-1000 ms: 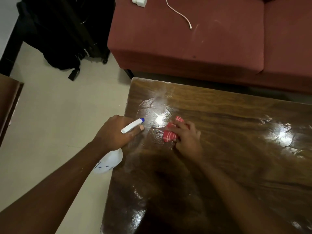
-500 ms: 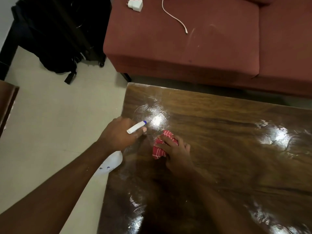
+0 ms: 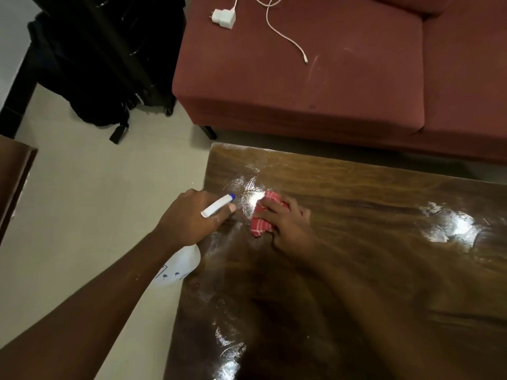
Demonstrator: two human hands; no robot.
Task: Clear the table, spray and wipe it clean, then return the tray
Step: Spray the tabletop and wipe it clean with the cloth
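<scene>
One red cloth (image 3: 260, 225) lies bunched near the far-left corner of the table (image 3: 370, 215), pressed down by the right hand (image 3: 289, 224), whose fingers curl over it. A wet sheen (image 3: 251, 194) lies just beyond the cloth. At the left edge, the left hand (image 3: 189, 218) grips the spray bottle (image 3: 217, 205), nozzle aimed toward that patch.

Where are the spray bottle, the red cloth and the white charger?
spray bottle (image 3: 183, 261), head view, on its round white body.
red cloth (image 3: 260, 228), head view, on its striped lower end.
white charger (image 3: 223, 18), head view, on the middle of the plug block.
</scene>
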